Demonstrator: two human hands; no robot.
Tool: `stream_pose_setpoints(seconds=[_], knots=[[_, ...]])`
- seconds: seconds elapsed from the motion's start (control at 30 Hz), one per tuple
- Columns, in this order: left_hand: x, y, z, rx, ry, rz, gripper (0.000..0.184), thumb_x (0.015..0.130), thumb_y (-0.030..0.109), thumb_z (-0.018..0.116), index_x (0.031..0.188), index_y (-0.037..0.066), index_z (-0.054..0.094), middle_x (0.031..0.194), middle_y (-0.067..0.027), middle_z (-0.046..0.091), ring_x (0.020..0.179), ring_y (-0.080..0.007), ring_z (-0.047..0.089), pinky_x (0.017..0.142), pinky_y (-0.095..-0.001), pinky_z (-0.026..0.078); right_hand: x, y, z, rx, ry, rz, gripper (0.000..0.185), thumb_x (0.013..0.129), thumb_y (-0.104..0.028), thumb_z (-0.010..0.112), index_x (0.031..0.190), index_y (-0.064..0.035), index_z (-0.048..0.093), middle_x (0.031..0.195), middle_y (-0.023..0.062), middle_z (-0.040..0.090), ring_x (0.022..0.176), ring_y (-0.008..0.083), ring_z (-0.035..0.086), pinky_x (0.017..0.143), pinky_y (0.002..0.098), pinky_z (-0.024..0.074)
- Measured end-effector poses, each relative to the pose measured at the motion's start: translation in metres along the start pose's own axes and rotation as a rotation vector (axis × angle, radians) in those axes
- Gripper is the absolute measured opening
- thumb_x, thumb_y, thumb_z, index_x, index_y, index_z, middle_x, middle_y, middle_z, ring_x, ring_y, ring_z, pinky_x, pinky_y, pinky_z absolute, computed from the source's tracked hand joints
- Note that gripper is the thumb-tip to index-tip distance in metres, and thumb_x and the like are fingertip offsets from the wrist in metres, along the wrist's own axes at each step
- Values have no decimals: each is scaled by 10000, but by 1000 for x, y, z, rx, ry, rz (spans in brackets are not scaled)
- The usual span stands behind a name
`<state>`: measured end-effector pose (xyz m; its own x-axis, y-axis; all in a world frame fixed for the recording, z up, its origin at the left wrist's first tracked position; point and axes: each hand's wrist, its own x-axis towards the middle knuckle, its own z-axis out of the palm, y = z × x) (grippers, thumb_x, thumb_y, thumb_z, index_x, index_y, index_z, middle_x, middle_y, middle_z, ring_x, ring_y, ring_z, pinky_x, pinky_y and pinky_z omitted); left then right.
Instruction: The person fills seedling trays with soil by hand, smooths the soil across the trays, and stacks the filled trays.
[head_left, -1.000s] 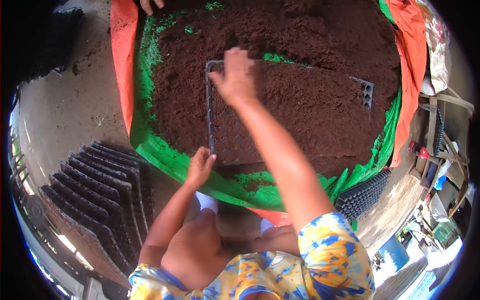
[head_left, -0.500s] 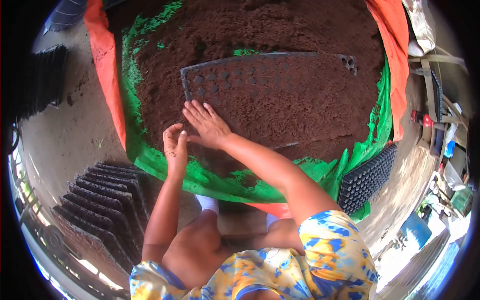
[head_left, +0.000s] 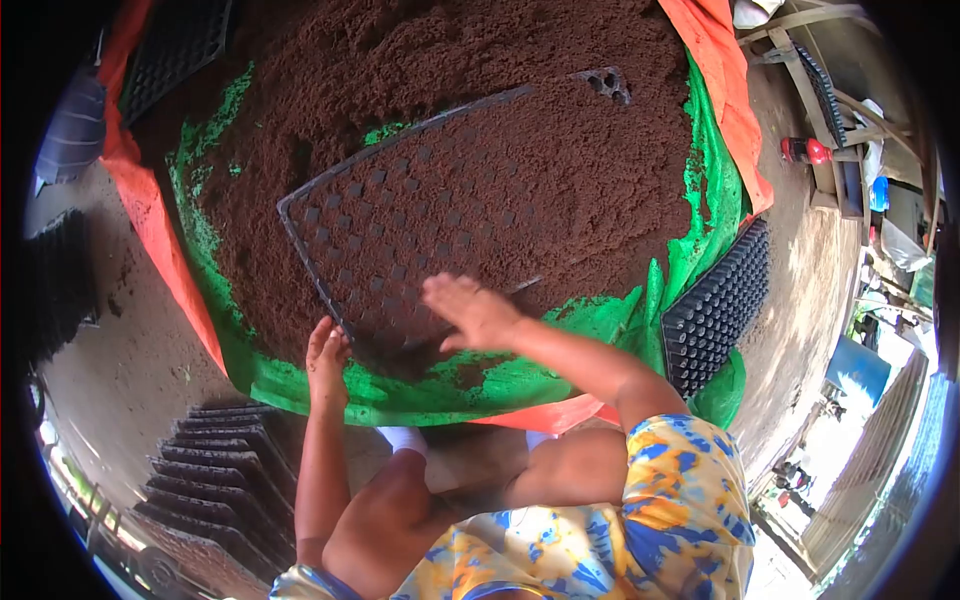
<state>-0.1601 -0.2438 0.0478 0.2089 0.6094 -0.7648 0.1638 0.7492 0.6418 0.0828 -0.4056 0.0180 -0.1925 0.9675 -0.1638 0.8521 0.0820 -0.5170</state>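
A black seedling tray (head_left: 410, 180) lies tilted in dark brown soil (head_left: 590, 170), its right part and lower side largely covered. Square ridges between soil-filled cells show on its left part. My left hand (head_left: 326, 372) is at the tray's lower left edge, fingers curled against the rim. Over the tray's lower middle is my right hand (head_left: 478, 314), palm down with fingers stretched out and slightly blurred. Whether its fingertips touch the soil is hard to tell.
Green sheeting (head_left: 300, 388) and orange sheeting (head_left: 165, 230) edge the soil. Stacked black trays (head_left: 215, 480) stand at lower left. Another tray (head_left: 715, 310) leans at the right, and one (head_left: 175, 55) lies at upper left. A red-labelled bottle (head_left: 806, 151) is farther right.
My right hand has moved from the tray's left edge to its lower middle. My left hand has come to the tray's rim. More ridges show; the view has turned.
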Motion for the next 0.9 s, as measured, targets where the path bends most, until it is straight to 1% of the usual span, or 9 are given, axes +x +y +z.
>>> stream_pose_setpoints(seconds=[0.07, 0.2, 0.27, 0.33, 0.47, 0.6, 0.7, 0.8, 0.9], knots=[[4, -6, -2, 28, -61, -40, 117, 860, 142, 533, 974, 117, 540, 834, 46, 541, 703, -49, 466, 629, -198, 364, -18, 49, -42, 62, -88, 182, 796, 807, -548, 456, 1375, -51, 203, 1451, 132, 127, 1343, 287, 101, 1078, 385, 156], [0, 4, 19, 118, -52, 67, 117, 839, 160, 572, 753, 165, 492, 706, 95, 437, 682, -33, 397, 637, -209, 302, -44, 140, -97, 153, 382, 663, 771, 850, -474, 444, 1383, -20, 119, 1447, 179, 69, 1342, 321, 50, 1089, 389, 112], [-10, 21, 31, 115, -14, 103, 162, 823, 173, 592, 717, 174, 470, 697, 98, 394, 675, -33, 352, 636, -212, 275, -15, 147, -103, -323, 565, 802, 756, 856, -486, 418, 1381, -21, 137, 1441, 189, 93, 1336, 336, 84, 1084, 403, 132], [-18, 27, 25, 124, -2, 149, 169, 816, 184, 601, 713, 172, 468, 697, 95, 394, 674, -34, 350, 636, -210, 272, 34, 82, -119, -290, 278, 615, 776, 848, -540, 383, 1380, -26, 147, 1437, 191, 114, 1333, 336, 105, 1078, 415, 145], [-12, 27, -38, 217, 111, 184, 120, 817, 175, 604, 775, 139, 498, 785, 58, 486, 746, -54, 413, 689, -217, 328, 85, 13, -37, 27, 263, 65, 832, 779, -594, 443, 1344, -15, 248, 1401, 192, 233, 1310, 332, 200, 1067, 433, 164], [-13, 23, -79, 221, 195, 111, 159, 823, 239, 597, 802, 154, 465, 776, 57, 452, 755, -60, 395, 713, -222, 314, 84, 60, -83, -85, 123, 246, 789, 813, -502, 486, 1371, -29, 192, 1435, 175, 153, 1330, 315, 147, 1074, 417, 155], [-14, 26, -70, 298, 280, 142, 185, 831, 196, 597, 736, 162, 442, 726, 66, 427, 690, -52, 387, 636, -215, 340, 59, 155, -89, 35, 493, 409, 723, 860, -452, 434, 1376, -24, 163, 1439, 169, 128, 1339, 282, 107, 1078, 363, 170], [-5, 17, -82, 215, 247, 123, 188, 836, 202, 594, 740, 163, 438, 727, 66, 424, 690, -49, 387, 623, -212, 342, 33, 120, -123, -223, 447, 509, 727, 867, -499, 402, 1380, -41, 168, 1433, 154, 173, 1335, 288, 138, 1074, 425, 147], [-5, 17, -86, 221, 222, 85, 197, 840, 214, 590, 735, 167, 430, 731, 66, 420, 690, -49, 384, 626, -213, 338, -49, 61, -82, -385, 508, 530, 942, 705, -621, 547, 1367, -50, 198, 1414, 185, 193, 1286, 394, 190, 1021, 534, 162]])
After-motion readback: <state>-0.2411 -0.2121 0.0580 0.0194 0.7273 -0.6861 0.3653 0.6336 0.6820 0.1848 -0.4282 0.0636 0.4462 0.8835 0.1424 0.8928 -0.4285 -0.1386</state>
